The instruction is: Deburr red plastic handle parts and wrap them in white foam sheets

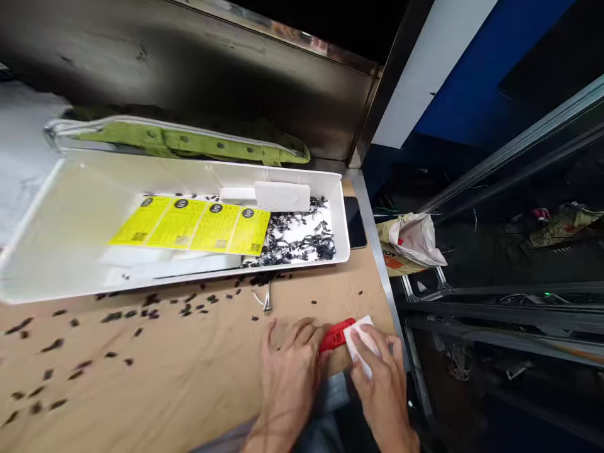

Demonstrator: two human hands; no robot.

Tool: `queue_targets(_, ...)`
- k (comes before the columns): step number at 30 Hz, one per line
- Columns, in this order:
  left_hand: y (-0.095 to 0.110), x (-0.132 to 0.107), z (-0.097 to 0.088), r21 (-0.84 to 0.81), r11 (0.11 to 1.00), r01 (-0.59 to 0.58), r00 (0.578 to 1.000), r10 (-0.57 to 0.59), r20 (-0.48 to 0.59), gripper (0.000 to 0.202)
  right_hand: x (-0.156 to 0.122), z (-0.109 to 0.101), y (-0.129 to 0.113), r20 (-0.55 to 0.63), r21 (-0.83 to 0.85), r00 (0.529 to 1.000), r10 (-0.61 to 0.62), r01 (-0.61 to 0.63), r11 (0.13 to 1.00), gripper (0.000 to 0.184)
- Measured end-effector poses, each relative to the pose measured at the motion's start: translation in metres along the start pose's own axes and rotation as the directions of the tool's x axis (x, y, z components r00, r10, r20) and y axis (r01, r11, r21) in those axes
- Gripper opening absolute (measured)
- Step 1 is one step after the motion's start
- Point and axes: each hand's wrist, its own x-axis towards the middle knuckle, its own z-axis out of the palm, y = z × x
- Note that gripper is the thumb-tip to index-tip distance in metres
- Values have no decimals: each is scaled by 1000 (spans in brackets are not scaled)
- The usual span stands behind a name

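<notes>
Head view has both your hands low on the brown cardboard-covered bench, close together at the near right edge. Your left hand lies flat, palm down, fingers slightly spread and pointing away from you; its thumb side meets the small red plastic tool, which sits just right of those fingertips. Your right hand covers a small white rectangular pad, fingers lying close together across it and pressing it down, and the pad's far corner touches the red tool's right end. So the red piece sits between your two hands, on the bench, partly hidden under them; whether the left thumb actually grips it I can't quite tell, it's blurred there.

Just beyond your left fingertips lies a small bent metal clip, and scattered dark cut scraps run off to the left of your fingers across the cardboard. Further out from the fingers stands the long white plastic housing, open side up, holding a strip of four yellow printed labels, a white foam block and a heap of dark shavings at its right end. Behind it lies a long green perforated strip. Beyond your right fingers, a black phone rests beside the housing's end.
</notes>
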Motion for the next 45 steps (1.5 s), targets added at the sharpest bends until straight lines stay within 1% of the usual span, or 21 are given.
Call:
queue_targets(3,-2,0,1,6,1000,-2,1000,2,-8,26,19,4,-2,14,5,1000,-9,9,1000,50)
queue_targets(5,-2,-1,1,18,1000,-20,1000,20,-19,26,22,5,-2,2,10,1000,-10,10,1000,50)
queue_targets(7,-2,-2,2,43,998,-40,999,42,-31,25,21,7,-1,-24,15,1000,-1,1,1000,51)
queue_targets(10,-2,-4,2,76,995,-62,996,66,-58,25,19,10,0,-46,9,999,16,-16,1000,45)
queue_targets(12,-3,-4,3,70,996,-58,996,62,-57,24,17,14,0,-65,3,998,26,-26,1000,42)
queue_targets(16,-7,-2,5,56,997,-48,998,50,-44,25,10,21,3,-107,33,993,47,-44,999,44)
queue_targets(22,-9,-2,8,46,997,-64,996,66,-64,24,3,29,5,-151,41,981,120,-115,993,43)
queue_targets(26,-7,-1,7,50,997,-56,997,58,-50,26,-2,32,1,-146,10,982,117,-117,993,45)
queue_targets(31,-7,-1,5,28,996,-80,995,81,-63,27,-14,36,-2,-170,-5,972,162,-165,986,43)
queue_targets(33,-8,-1,6,-7,998,-70,996,69,-52,28,-18,39,-2,-167,-6,974,156,-159,987,44)
queue_targets(35,-8,-1,6,-61,997,-46,999,45,-25,29,-12,38,4,-145,-22,976,160,-165,986,45)
queue_targets(37,-8,0,6,-112,993,-28,1000,28,-4,29,7,29,14,-132,-37,975,181,-187,982,45)
queue_targets(38,-8,1,6,-133,991,-26,1000,26,-3,29,19,20,19,-133,-39,973,191,-198,980,45)
queue_targets(40,-7,3,5,-176,984,-21,1000,20,-10,31,44,-4,24,-165,-26,968,190,-197,980,45)
queue_targets(41,-7,4,4,-204,979,-15,1000,13,-14,31,57,-17,21,-186,-13,967,173,-178,984,45)
queue_targets(43,-8,5,-1,-269,963,8,1000,-13,-17,31,82,-40,6,-214,19,971,110,-109,994,45)
queue_targets(45,-11,4,-9,-357,933,47,998,-54,-10,31,109,-50,-23,-207,54,978,23,-12,998,44)
